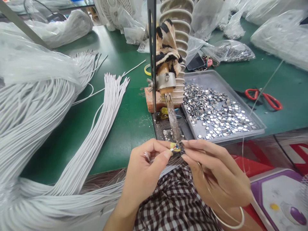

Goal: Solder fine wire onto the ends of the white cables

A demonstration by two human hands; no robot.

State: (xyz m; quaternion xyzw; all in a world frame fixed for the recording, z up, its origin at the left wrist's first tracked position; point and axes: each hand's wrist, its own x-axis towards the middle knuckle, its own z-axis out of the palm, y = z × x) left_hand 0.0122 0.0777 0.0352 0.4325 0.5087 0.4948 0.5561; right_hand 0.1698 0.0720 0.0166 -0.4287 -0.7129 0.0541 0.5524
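Note:
My left hand (145, 170) is closed in a pinch on a white cable (172, 149), its end at the tip of a soldering iron (172, 118). The iron is fixed in a stand and points down toward me. Opposite, my right hand (216, 170) brings its fingertips together beside the same tip. A thin solder wire (204, 175) passes from its fingers down past the wrist. A tiny bluish metal part sits between the two hands, partly hidden by fingers. Yellow material (175, 147) shows just behind the cable end.
A clear tray (216, 75) of small metal connectors stands right of the iron, with red-handled scissors (263, 98) beyond. White cable bundles (101, 131) fill the left. A ribbed hose (180, 38) and brick (150, 99) stand behind the iron. A purple-and-white device (276, 195) is lower right.

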